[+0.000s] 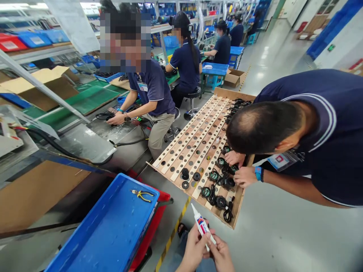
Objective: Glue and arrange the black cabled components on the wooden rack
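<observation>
The glue tube (202, 225) is small and white, with a red and blue label and a thin pointed nozzle. It is tilted, nozzle pointing up-left, near the bottom centre.

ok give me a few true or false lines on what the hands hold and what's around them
1. Both hands hold a small white glue tube. True: the left hand and right hand meet on its lower end.
2. The tube's nozzle points down at the floor. False: it points up and to the left.
3. Yellow-handled pliers lie in the blue tray. True.
4. The wooden rack stands on a green bench. False: it rests low by the grey floor.
5. A co-worker leans over the rack, hands at the black round parts. True.
</observation>
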### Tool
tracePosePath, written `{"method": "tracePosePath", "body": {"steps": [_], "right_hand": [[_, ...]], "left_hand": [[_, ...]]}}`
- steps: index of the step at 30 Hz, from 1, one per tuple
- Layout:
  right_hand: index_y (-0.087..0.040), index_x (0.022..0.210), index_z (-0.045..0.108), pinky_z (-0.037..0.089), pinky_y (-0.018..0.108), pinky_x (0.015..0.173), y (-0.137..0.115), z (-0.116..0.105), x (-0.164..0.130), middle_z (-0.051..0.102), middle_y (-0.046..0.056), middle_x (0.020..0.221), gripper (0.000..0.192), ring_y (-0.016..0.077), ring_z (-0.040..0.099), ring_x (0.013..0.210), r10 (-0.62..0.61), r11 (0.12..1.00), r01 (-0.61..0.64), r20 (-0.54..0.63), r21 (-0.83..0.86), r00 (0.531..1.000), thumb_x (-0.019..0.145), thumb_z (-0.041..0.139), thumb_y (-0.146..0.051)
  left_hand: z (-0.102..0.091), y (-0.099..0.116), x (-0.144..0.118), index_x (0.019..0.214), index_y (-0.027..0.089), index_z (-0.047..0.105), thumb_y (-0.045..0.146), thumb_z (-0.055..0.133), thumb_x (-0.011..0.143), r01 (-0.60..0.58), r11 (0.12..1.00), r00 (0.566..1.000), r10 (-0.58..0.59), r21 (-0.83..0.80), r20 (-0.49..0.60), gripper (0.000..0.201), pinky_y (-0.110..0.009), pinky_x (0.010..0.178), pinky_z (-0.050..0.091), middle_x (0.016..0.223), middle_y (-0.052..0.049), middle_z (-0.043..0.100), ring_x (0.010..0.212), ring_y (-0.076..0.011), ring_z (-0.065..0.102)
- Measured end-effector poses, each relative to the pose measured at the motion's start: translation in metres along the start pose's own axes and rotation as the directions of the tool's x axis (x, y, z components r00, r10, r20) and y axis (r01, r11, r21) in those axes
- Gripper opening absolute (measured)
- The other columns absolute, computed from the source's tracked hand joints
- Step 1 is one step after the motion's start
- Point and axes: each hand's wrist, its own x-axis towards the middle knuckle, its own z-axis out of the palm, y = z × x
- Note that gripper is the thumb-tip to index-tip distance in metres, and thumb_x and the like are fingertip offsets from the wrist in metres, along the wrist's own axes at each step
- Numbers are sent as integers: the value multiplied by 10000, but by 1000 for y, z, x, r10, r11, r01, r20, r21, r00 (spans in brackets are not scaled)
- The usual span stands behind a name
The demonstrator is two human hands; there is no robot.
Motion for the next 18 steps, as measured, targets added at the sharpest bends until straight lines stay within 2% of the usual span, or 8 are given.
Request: {"method": "tracePosePath", "body": {"steps": [4,7,11,13,15,16,18], "right_hand": [[-64,1024,527,461,278,632,1,-30,8,589,122,798,491,164,560,680,24,999,-22,36,-47,999,889,513,-536],[-75,1033,563,482,292,624,-10,-40,13,599,126,825,521,175,567,671,47,995,-46,14,-87,999,869,517,-567],[-79,1003,578,460,247,585,-36,-44,22,572,88,702,539,139,528,595,23,997,-27,-58,-66,998,833,558,-590],[-80,1022,570,446,237,546,-42,-48,27,559,78,696,583,130,518,574,38,998,-37,6,-57,999,805,574,-621],[-86,988,570,431,228,510,-39,-50,28,566,82,738,580,118,511,553,55,997,-52,49,-60,997,801,567,-635],[-88,944,571,419,220,496,-36,-51,27,569,84,748,561,106,503,534,57,997,-55,33,-61,998,810,559,-632],[-90,836,565,393,206,474,-32,-49,23,570,84,707,543,86,478,482,73,996,-73,-12,-54,997,809,560,-633]], "left_hand": [[13,-17,20,1189,125,370,624,659,701,15,995,1000,-17,-100,-21,756,-162,384,186,1029,-125,571,459,-3,328],[24,-20,33,1181,123,365,610,656,715,20,992,1000,-23,-125,-18,734,-168,364,178,1024,-125,570,414,13,292],[31,-13,47,1239,130,303,602,680,695,22,986,1000,-22,-162,5,813,-182,355,252,1094,-156,549,401,2,339],[31,-3,50,1298,124,269,629,636,727,38,983,999,-35,-182,20,846,-227,366,335,1129,-177,538,418,-32,390],[29,9,50,1344,108,245,650,554,792,42,971,999,-39,-235,17,833,-288,513,473,1156,-182,537,558,-89,508],[28,15,49,1348,96,256,635,534,818,27,963,1000,-28,-269,-1,805,-298,667,509,1171,-177,539,702,-114,562],[26,22,47,1313,76,344,592,552,834,-21,946,998,2,-322,-59,734,-279,884,453,1165,-162,560,955,-141,563]]}}
